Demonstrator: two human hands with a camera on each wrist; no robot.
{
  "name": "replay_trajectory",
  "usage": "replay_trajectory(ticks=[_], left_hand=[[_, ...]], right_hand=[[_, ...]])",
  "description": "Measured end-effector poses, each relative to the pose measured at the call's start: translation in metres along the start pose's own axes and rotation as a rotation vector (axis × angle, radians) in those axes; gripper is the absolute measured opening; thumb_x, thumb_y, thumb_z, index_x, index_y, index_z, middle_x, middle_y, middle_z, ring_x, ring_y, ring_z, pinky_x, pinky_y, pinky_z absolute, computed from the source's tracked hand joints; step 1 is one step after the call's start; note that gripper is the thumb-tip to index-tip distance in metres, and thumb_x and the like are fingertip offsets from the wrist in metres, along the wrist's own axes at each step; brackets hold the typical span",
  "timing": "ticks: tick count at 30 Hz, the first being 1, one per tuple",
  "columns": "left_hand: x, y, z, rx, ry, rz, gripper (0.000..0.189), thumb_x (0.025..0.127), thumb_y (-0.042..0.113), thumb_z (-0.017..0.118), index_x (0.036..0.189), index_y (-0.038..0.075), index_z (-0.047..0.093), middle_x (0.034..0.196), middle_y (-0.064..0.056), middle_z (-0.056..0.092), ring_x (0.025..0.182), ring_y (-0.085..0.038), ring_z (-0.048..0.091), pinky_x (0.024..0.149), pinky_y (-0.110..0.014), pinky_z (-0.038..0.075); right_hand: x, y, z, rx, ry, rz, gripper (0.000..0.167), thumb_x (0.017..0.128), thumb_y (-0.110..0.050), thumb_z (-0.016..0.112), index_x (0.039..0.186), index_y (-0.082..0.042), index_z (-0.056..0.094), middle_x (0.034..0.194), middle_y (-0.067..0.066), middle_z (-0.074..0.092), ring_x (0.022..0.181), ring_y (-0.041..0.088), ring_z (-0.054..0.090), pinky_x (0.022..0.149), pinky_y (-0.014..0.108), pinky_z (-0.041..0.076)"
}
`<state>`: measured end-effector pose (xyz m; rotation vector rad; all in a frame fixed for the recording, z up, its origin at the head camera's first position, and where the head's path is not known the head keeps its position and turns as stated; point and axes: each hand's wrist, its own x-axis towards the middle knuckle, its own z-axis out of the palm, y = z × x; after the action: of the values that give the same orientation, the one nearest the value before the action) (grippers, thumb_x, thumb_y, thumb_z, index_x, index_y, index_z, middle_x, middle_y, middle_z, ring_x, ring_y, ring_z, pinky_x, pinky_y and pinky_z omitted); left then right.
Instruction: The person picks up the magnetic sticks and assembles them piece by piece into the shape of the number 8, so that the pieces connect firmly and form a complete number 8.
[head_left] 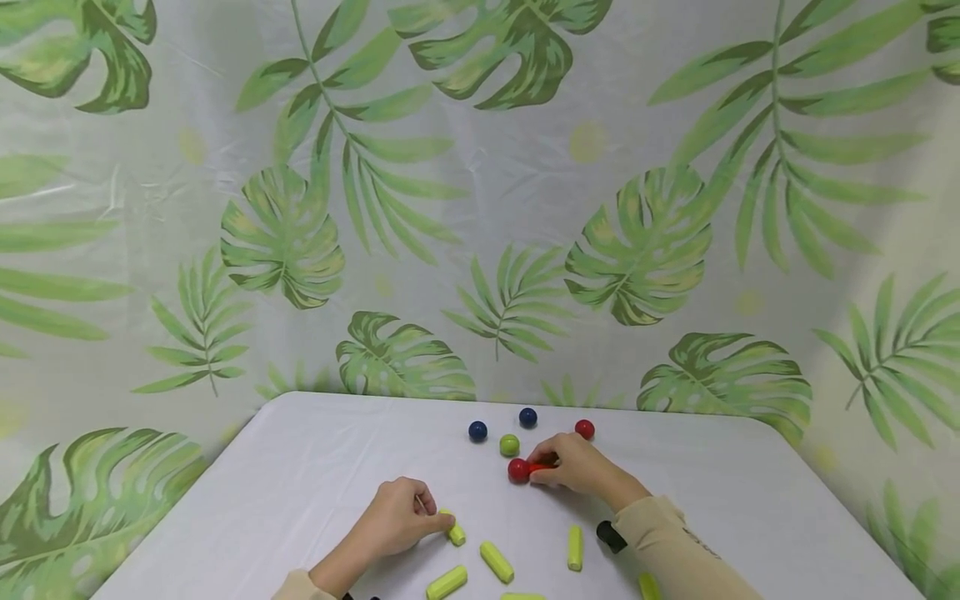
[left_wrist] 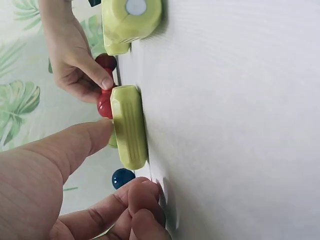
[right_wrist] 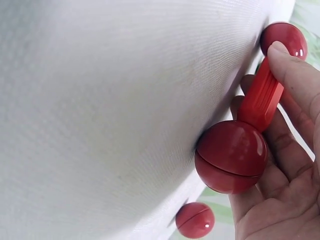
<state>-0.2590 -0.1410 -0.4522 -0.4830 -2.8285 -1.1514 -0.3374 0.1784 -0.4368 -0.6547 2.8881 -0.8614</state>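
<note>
The left hand [head_left: 397, 518], fingers loosely bent, touches a yellow-green ridged rod [left_wrist: 130, 129]; farther right, the right hand [head_left: 573, 463] pinches a red ball-ended rod [right_wrist: 259, 102].

And the right hand [head_left: 577, 467] is sitting right of the ball-ended rod [right_wrist: 261, 95]! A near ball [head_left: 509, 444] is resting just behind it, two back balls [head_left: 528, 417] farther off, a side ball [head_left: 585, 429] behind-right. Front-left of it, the left hand [head_left: 397, 523] is sitting by a short bar [left_wrist: 129, 130]; other bars [head_left: 497, 562] are lying on the table [head_left: 300, 467] in front.
</note>
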Motion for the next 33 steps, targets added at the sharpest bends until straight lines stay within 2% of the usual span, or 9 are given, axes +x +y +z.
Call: replay_trajectory(ticks=[5,13,19,33], left_hand=[[0.001,0.016,0.000,-0.022,-0.015,-0.037,0.035,0.085,0.037,0.090,0.071,0.013,0.068,0.055,0.007,0.060,0.051,-0.007,0.054,0.051,-0.025,0.042],[0.009,0.021,0.008,-0.003,-0.028,-0.063,0.033,0.082,0.030,0.093,0.069,0.015,0.067,0.049,0.009,0.058,0.049,-0.008,0.054,0.051,-0.025,0.039],[0.013,0.025,0.010,-0.037,-0.045,-0.050,0.030,0.081,0.025,0.094,0.071,0.013,0.068,0.053,0.007,0.062,0.048,-0.007,0.054,0.050,-0.025,0.040],[0.017,0.026,0.012,-0.076,-0.085,-0.013,0.023,0.081,0.017,0.093,0.076,0.011,0.071,0.058,0.007,0.064,0.051,-0.006,0.057,0.050,-0.024,0.043]], right_hand=[[-0.001,-0.002,0.001,-0.002,0.004,0.012,0.019,0.089,-0.016,0.088,0.108,-0.015,0.083,0.097,-0.005,0.075,0.088,0.013,0.059,0.081,0.027,0.055],[-0.003,-0.003,0.000,-0.004,0.015,0.004,0.020,0.090,-0.017,0.088,0.109,-0.014,0.083,0.099,-0.004,0.076,0.090,0.013,0.060,0.083,0.029,0.057],[-0.002,-0.003,0.001,-0.005,0.021,0.019,0.021,0.089,-0.016,0.088,0.109,-0.014,0.083,0.101,-0.004,0.076,0.091,0.013,0.060,0.086,0.033,0.059],[-0.003,-0.001,0.001,0.003,0.018,0.002,0.019,0.090,-0.018,0.088,0.108,-0.015,0.083,0.099,-0.005,0.076,0.090,0.013,0.060,0.082,0.027,0.055]])
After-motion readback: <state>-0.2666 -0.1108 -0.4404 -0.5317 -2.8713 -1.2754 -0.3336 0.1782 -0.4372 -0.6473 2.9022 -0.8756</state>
